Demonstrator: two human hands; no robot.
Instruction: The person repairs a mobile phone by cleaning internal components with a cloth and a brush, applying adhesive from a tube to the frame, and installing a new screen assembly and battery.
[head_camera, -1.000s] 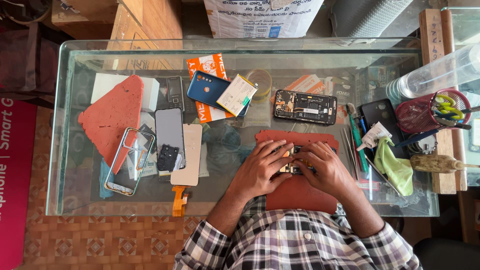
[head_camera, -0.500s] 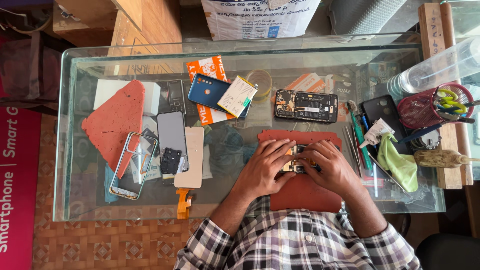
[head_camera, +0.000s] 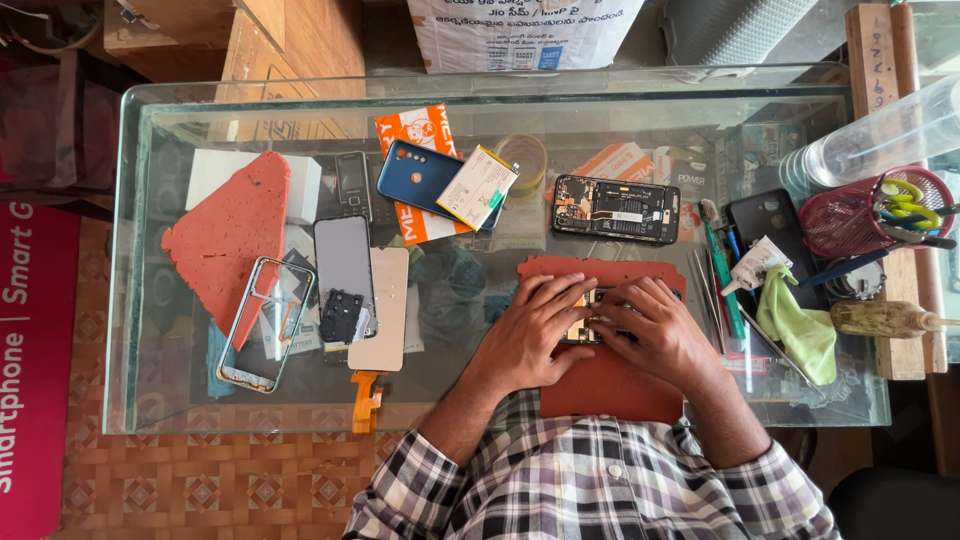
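Observation:
Both of my hands rest on a red mat at the near edge of a glass table. My left hand and my right hand close together around a small opened phone part, a dark and gold piece that shows only between the fingers. Most of that piece is hidden by my fingers. An opened phone with bare circuitry lies just beyond the mat.
A blue phone back with a battery, a phone frame, a screen panel and a red triangular pad lie left. A red tool basket, green cloth and tweezers sit right.
My hands stay on the small part with only slight finger shifts. The camera view has drifted a little.

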